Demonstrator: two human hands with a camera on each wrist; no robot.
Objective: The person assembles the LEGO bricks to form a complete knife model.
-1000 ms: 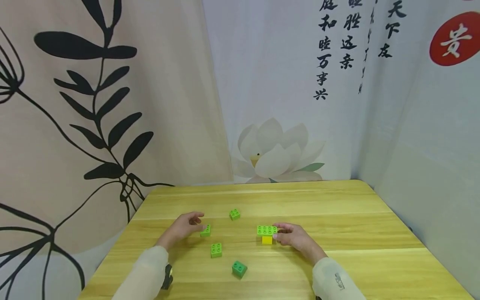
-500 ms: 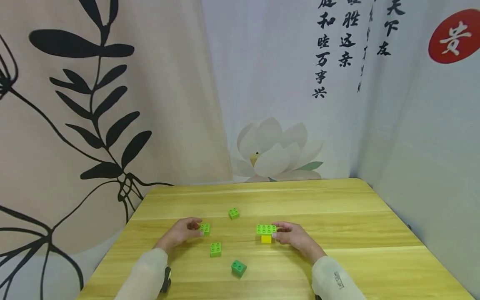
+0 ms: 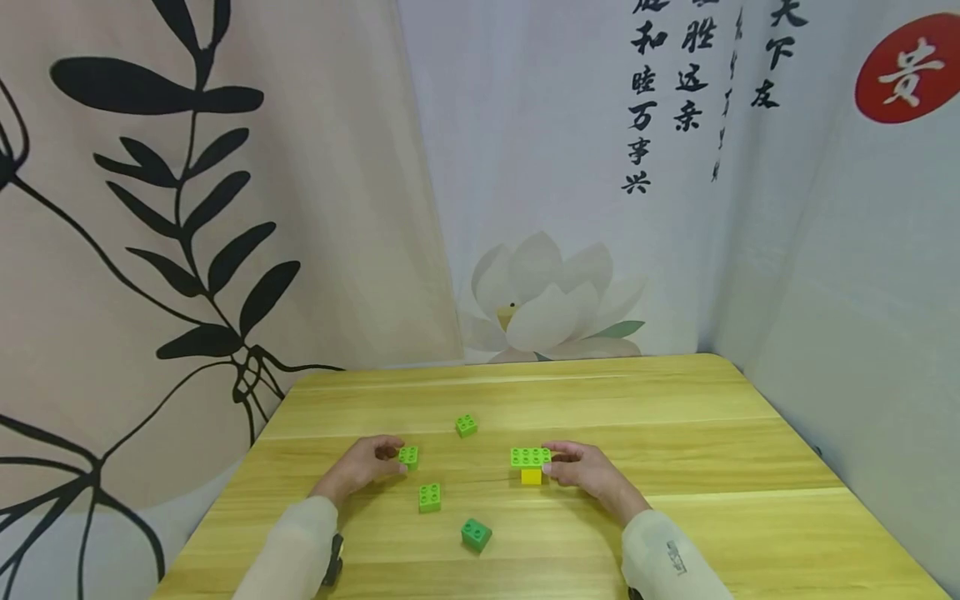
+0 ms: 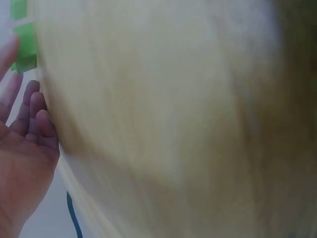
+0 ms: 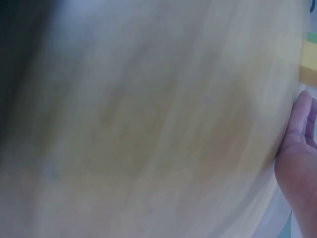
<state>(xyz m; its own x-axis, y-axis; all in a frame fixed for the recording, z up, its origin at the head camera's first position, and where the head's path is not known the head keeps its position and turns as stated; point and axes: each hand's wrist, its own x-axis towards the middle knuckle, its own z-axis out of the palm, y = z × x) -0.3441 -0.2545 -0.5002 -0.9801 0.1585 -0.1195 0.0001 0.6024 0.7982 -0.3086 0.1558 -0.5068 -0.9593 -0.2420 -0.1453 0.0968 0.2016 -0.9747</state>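
In the head view my left hand [image 3: 375, 457] pinches a small light-green brick [image 3: 408, 455] on the wooden table [image 3: 675, 450]. My right hand [image 3: 573, 463] grips the right end of a light-green flat brick [image 3: 530, 457] that sits on a yellow brick [image 3: 531, 476]. The left wrist view shows my left hand's fingers [image 4: 29, 116] beside a green brick [image 4: 25, 47], with blurred table filling the frame. In the right wrist view only my right hand's fingers [image 5: 299, 144] and a bit of the yellow brick [image 5: 309, 74] show.
Three loose bricks lie between my hands: a light-green one [image 3: 466, 425] further back, a light-green one [image 3: 430, 497] near my left wrist, and a dark-green one [image 3: 476, 534] nearest me. Cloth walls close in the table's far and right sides.
My left hand closed its fingers on the small light-green brick and lifted or shifted it slightly. My right hand stayed on the green-and-yellow stack.
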